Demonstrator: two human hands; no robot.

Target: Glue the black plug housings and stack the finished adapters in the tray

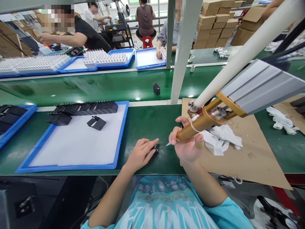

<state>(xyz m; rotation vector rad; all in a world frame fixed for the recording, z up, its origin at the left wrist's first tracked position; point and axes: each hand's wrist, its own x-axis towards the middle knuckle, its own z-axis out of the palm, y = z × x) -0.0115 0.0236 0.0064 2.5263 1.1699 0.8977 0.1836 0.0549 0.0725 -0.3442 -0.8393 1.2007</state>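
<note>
My left hand (140, 155) rests low on the green bench, its fingers closed over a small black piece (155, 148) that they mostly hide. To the right, my right hand (188, 149) is turned palm up with curled fingers. A thin pen-like stick with a pale blue tip (168, 144) pokes out from those fingers, pointing toward the black piece. In front of that hand hangs a brass-coloured cylinder (190, 129) on a grey-finned body, covering part of the fingers. Whether the hand touches the cylinder I cannot tell.
A blue-rimmed tray (120, 136) at left holds a row of black adapters (95, 108) and a loose one (96, 123). White gloves (220, 138) lie on cardboard (254, 159) at right. A metal post (182, 54) stands ahead. Another adapter (156, 88) sits beyond; co-workers are behind.
</note>
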